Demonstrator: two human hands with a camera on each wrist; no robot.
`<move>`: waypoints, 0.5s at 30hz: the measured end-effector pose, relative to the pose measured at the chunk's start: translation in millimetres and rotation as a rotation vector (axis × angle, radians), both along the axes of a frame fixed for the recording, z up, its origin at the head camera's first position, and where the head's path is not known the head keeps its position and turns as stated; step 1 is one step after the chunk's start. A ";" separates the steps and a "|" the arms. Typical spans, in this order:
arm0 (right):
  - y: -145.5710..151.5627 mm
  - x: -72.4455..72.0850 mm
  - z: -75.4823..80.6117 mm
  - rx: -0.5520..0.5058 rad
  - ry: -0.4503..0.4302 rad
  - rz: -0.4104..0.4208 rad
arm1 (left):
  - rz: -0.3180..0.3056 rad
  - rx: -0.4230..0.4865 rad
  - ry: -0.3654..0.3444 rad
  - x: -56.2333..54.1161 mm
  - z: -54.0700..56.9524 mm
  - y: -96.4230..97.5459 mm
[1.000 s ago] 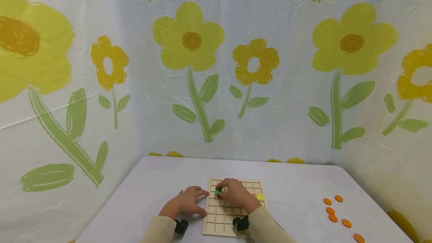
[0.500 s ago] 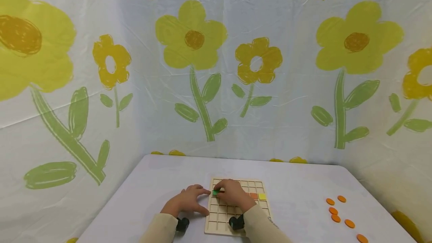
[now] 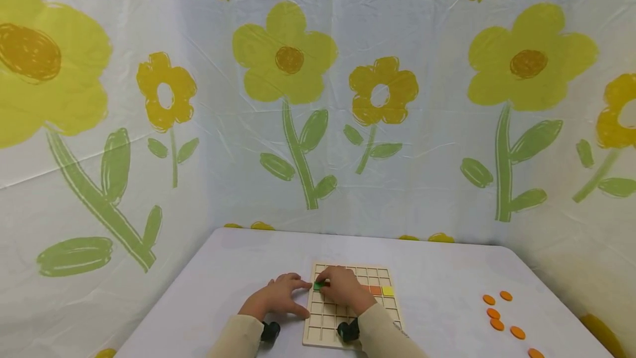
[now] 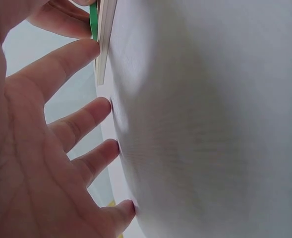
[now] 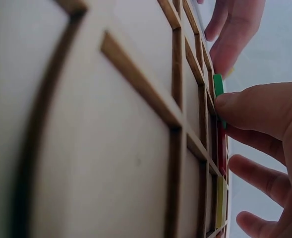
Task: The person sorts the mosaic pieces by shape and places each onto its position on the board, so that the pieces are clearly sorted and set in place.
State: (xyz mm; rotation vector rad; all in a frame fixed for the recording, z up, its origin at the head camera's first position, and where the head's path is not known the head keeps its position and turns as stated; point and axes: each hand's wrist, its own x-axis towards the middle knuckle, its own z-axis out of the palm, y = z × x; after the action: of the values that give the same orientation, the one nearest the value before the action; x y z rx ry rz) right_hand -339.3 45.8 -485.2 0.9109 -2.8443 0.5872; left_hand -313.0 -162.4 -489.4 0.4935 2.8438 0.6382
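A pale wooden grid board [image 3: 329, 322] lies on the table. My right hand [image 3: 344, 287] pinches a small green square tile [image 3: 317, 286] at a cell by the board's left edge; in the right wrist view, the thumb lies on the green tile [image 5: 219, 94]. Beside it sits a red tile [image 5: 221, 148], then a yellow one [image 5: 220, 201]. The same row ends at the right with an orange tile [image 3: 375, 290] and a yellow tile [image 3: 388, 291]. My left hand [image 3: 278, 295] has its fingers spread, index and thumb touching the board's left edge.
Several orange round discs [image 3: 518, 332] lie scattered on the white table [image 3: 442, 269] at the right. A flower-printed cloth [image 3: 427, 181] hangs around the table's back and sides. Black wrist cameras [image 3: 270, 331] sit at both wrists.
My right hand has brought the green tile slightly left and down into the row's left end. The orange tile at the right has come into sight. My left hand keeps its place by the board.
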 end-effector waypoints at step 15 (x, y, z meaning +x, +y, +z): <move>-1.5 5.1 7.1 0.027 0.024 0.004 | 0.017 -0.011 -0.009 1.2 2.8 1.9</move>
State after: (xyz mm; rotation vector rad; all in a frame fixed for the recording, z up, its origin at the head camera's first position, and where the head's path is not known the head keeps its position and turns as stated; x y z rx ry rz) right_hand -334.2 44.3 -478.0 0.9215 -2.8360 0.5361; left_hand -311.8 -160.5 -486.6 0.4639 2.8444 0.6264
